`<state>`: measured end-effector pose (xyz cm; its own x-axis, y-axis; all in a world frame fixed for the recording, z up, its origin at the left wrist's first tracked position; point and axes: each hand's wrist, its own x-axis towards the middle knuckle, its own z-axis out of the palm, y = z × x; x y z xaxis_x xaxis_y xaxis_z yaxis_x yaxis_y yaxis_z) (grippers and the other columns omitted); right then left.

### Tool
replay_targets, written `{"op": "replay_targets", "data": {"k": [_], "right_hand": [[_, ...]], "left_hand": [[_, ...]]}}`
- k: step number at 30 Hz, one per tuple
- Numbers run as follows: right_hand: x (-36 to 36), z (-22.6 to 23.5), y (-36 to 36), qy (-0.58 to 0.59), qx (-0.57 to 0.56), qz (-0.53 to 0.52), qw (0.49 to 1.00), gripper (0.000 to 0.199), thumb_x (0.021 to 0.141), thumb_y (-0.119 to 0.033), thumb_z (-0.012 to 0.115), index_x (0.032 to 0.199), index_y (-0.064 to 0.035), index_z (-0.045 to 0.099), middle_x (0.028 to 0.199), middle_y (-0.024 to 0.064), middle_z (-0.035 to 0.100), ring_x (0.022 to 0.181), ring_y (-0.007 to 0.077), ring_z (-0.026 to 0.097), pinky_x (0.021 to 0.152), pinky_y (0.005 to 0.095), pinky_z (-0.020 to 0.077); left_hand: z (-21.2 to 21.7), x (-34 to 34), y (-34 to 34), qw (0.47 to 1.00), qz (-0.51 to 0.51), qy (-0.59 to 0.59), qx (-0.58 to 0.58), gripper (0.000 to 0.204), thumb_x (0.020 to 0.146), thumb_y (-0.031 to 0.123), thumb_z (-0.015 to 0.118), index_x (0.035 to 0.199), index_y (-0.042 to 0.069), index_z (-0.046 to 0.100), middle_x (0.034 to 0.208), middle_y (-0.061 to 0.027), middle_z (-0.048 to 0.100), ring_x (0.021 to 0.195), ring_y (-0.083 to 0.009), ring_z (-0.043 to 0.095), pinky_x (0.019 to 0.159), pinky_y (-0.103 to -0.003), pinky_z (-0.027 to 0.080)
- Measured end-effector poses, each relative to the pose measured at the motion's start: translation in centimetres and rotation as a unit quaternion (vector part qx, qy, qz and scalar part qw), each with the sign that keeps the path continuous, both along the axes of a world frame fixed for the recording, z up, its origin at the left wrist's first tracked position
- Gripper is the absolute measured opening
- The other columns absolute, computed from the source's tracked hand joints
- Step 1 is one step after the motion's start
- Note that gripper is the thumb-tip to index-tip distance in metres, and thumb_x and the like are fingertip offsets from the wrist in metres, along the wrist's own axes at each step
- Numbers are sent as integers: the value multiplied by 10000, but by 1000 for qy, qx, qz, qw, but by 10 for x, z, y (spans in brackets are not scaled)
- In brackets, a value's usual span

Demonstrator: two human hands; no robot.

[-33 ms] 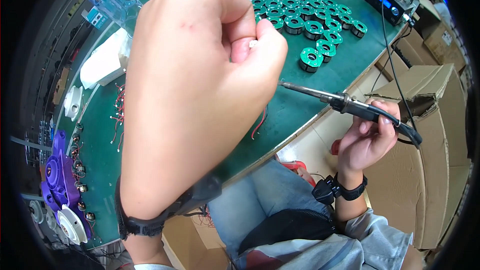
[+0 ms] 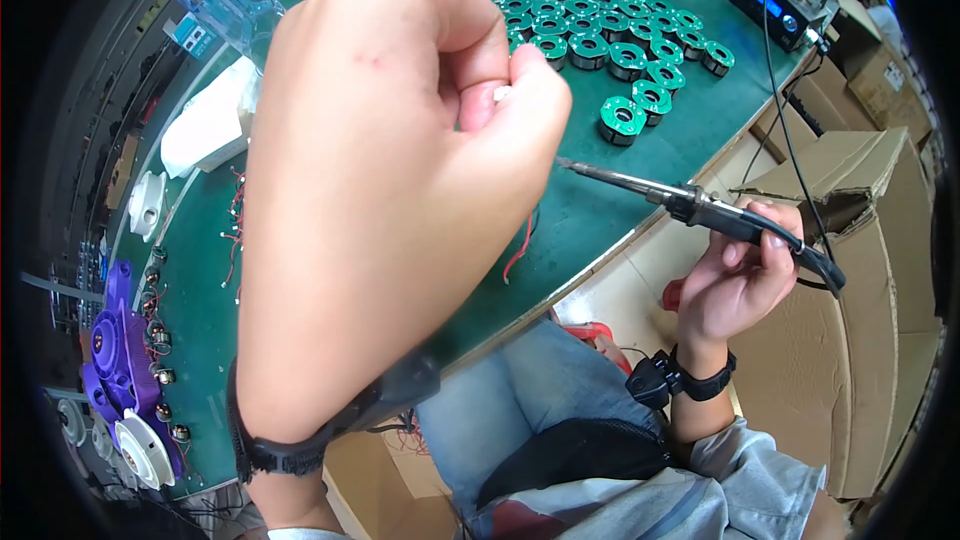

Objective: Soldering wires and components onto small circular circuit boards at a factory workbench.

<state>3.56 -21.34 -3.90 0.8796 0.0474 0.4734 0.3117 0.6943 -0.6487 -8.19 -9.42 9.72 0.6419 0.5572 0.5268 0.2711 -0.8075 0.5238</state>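
Note:
My left hand (image 2: 400, 130) is raised close to the camera over the table, thumb and fingers pinched together. A tiny white piece (image 2: 501, 94), perhaps a wire connector, peeks out at the pinch; the rest of it is hidden. Between the fingers of my right hand (image 2: 745, 265) lies a soldering iron (image 2: 690, 205), its tip pointing left and ending beside my left hand's edge. Whether the tip touches anything behind that hand cannot be seen. Red wire (image 2: 518, 252) shows on the table below my left hand. Beyond it stand many ring-shaped motor coils with green circuit boards (image 2: 625, 60).
A soldering station (image 2: 765, 5) with a lit display sits at the far right, its cable hanging near my right hand. Cardboard boxes (image 2: 840, 340) stand right of the table. On the left are a purple housing (image 2: 115, 340), small motors (image 2: 160, 335), red wires (image 2: 235, 230) and a white spool (image 2: 147, 205).
My left hand has shifted very slightly left, with the small white piece still in its pinch. My right hand and the soldering iron are almost unmoved.

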Motion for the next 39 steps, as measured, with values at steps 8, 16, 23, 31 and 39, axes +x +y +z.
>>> {"op": "replay_targets", "data": {"k": [8, 16, 23, 31, 39], "right_hand": [[18, 4, -17, 30, 31, -8, 999, 189, 791, -158, 409, 822, 12, 484, 630, 23, 437, 480, 38, 332, 458, 169, 292], [7, 8, -18, 10, 44, 62, 997, 186, 814, -156, 393, 823, 12, 473, 610, 5, 401, 493, 32, 321, 457, 161, 264], [5, 12, -23, 4, 47, 45, 998, 189, 809, -160, 411, 831, 16, 475, 641, 26, 432, 495, 29, 332, 463, 150, 278], [1, 9, -22, -9, 37, 81, 996, 194, 809, -163, 414, 846, 18, 471, 635, 22, 413, 494, 32, 329, 462, 153, 269], [3, 9, -17, 1, 24, 62, 998, 197, 829, -156, 401, 855, 16, 494, 546, -10, 389, 459, 34, 311, 415, 170, 235]], "left_hand": [[10, -55, 19, 997, 22, -50, 61, 186, 755, 94, 604, 664, -6, 477, 617, 34, 411, 568, -29, 356, 514, -164, 280], [18, -133, 94, 971, 200, 55, 120, 300, 730, 273, 613, 685, -7, 517, 636, -19, 446, 604, -110, 442, 551, -233, 353], [2, -107, 75, 982, 69, 50, 171, 213, 726, 185, 622, 857, 23, 576, 701, -20, 493, 618, -77, 419, 547, -204, 349], [-9, -78, 51, 960, 72, 231, -143, 458, 800, 421, 496, 764, -27, 585, 504, -2, 491, 439, -33, 405, 402, -194, 307], [-16, -80, 91, 926, -98, 42, -361, 290, 824, 265, 518, 895, -7, 589, 583, 27, 478, 502, -13, 385, 427, -168, 296]]}}
